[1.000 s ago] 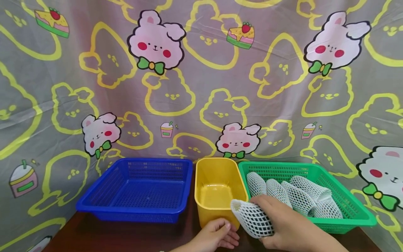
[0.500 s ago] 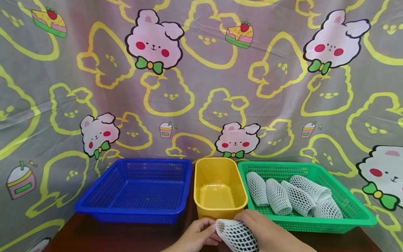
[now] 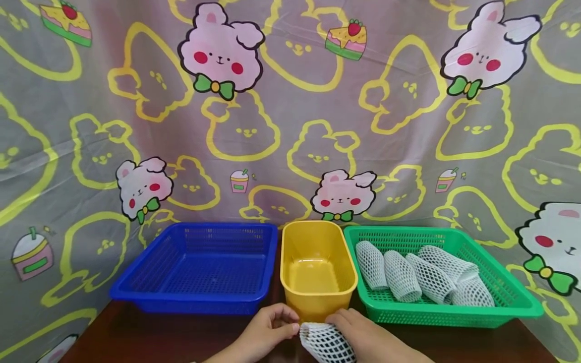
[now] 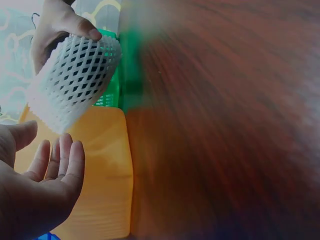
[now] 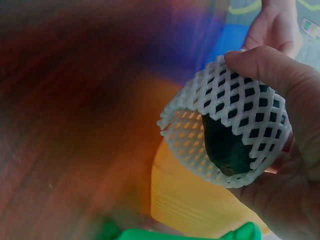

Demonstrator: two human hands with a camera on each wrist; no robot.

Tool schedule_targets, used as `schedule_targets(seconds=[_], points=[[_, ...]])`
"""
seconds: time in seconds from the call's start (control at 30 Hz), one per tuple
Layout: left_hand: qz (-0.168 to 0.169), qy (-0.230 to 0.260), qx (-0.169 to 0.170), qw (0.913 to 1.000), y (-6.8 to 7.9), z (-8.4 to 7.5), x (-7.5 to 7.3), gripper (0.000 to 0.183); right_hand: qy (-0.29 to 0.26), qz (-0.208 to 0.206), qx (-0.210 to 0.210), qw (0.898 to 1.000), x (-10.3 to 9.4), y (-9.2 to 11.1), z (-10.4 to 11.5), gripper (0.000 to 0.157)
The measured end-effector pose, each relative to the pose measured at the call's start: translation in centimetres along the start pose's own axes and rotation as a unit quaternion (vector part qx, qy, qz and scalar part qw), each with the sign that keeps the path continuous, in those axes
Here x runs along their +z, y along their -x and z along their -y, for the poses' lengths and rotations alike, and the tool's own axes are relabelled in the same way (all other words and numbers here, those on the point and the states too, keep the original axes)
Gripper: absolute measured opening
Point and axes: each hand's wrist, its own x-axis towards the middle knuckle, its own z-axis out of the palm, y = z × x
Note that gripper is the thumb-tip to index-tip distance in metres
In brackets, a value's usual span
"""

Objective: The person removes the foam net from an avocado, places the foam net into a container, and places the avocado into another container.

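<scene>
My right hand (image 3: 365, 337) grips a white foam net sleeve (image 3: 328, 344) with a dark green, avocado-like fruit (image 5: 226, 147) inside. In the right wrist view the fruit's stem end shows through the sleeve's open mouth, and the thumb lies over the netting. My left hand (image 3: 267, 328) is held close to the sleeve's left end, its fingers loosely bent. The left wrist view shows its thumb and fingers apart, with nothing between them. Both hands are in front of the yellow bin (image 3: 317, 305), low over the table.
Several more foam net sleeves (image 3: 401, 277) lie in the green basket (image 3: 454, 315) on the right. To the left stands a blue basket (image 3: 195, 303) with nothing in it. The dark red wooden table (image 3: 136, 335) meets a patterned curtain (image 3: 290, 116) behind the containers.
My right hand has brought the netted fruit left and down, from the green basket's front corner to before the yellow bin. My left hand has shifted left, and its fingers have spread from the thumb.
</scene>
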Motion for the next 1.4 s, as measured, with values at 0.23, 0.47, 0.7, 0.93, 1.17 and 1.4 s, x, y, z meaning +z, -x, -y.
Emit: schedule_targets(seconds=[0.23,0.47,0.7,0.93,1.17,1.4], points=[[0.002,-0.058,0.003,0.9983,0.7,0.2,-0.6,0.012,0.03,0.0,-0.03,0.999,1.0,-0.8,-0.1,0.073],[0.013,-0.098,0.025,0.9948,1.2,0.7,-0.7,0.007,0.044,0.003,-0.052,0.998,2.0,-1.4,-0.3,0.072],[0.01,-0.125,0.04,0.9914,1.1,1.2,-0.7,0.005,0.041,0.025,-0.035,0.998,2.1,-1.7,-0.6,0.073],[-0.02,-0.097,0.041,0.9942,0.9,1.1,-0.4,0.01,0.039,0.023,-0.05,0.998,2.0,-1.7,-0.5,0.073],[-0.01,-0.04,0.012,0.9991,0.3,1.3,0.2,0.021,-0.005,0.031,-0.045,0.998,1.9,-1.7,-0.5,0.072],[0.024,-0.049,0.025,0.9982,0.2,1.8,0.8,0.019,-0.046,0.036,-0.047,0.997,1.8,-1.5,-0.8,0.069]])
